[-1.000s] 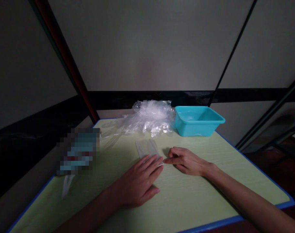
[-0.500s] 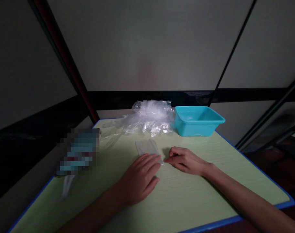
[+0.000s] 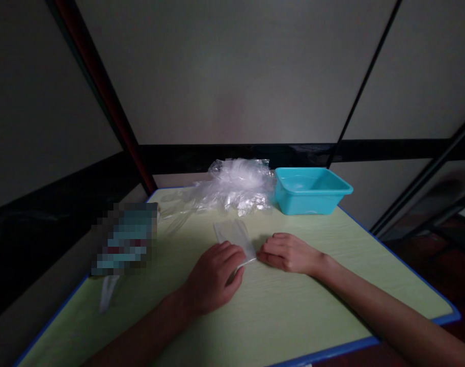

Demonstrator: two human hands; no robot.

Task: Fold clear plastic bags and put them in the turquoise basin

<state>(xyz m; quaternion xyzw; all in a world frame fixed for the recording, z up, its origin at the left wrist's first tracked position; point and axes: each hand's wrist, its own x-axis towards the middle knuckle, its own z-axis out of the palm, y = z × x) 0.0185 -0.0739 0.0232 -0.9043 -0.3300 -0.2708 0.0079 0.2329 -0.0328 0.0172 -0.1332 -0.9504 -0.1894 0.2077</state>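
Note:
A flat clear plastic glove point(image 3: 234, 235) lies on the pale green table point(image 3: 293, 311) in front of me. My left hand point(image 3: 213, 278) has curled its fingers and pinches the glove's near edge, lifting it slightly. Just to the right, my right hand point(image 3: 288, 253) rests with fingers closed, its fingertips pinching the same near edge of the glove.
A heap of crumpled clear plastic gloves point(image 3: 232, 186) sits at the back of the table. A turquoise plastic tub point(image 3: 310, 189) stands to its right. A blurred blue-and-red box point(image 3: 123, 237) sits at the left edge, with a clear strip point(image 3: 108, 293) below it. Walls enclose the far side.
My left hand went from lying flat on the glove to curling and pinching its near edge. My right hand closed in and took hold of the same edge.

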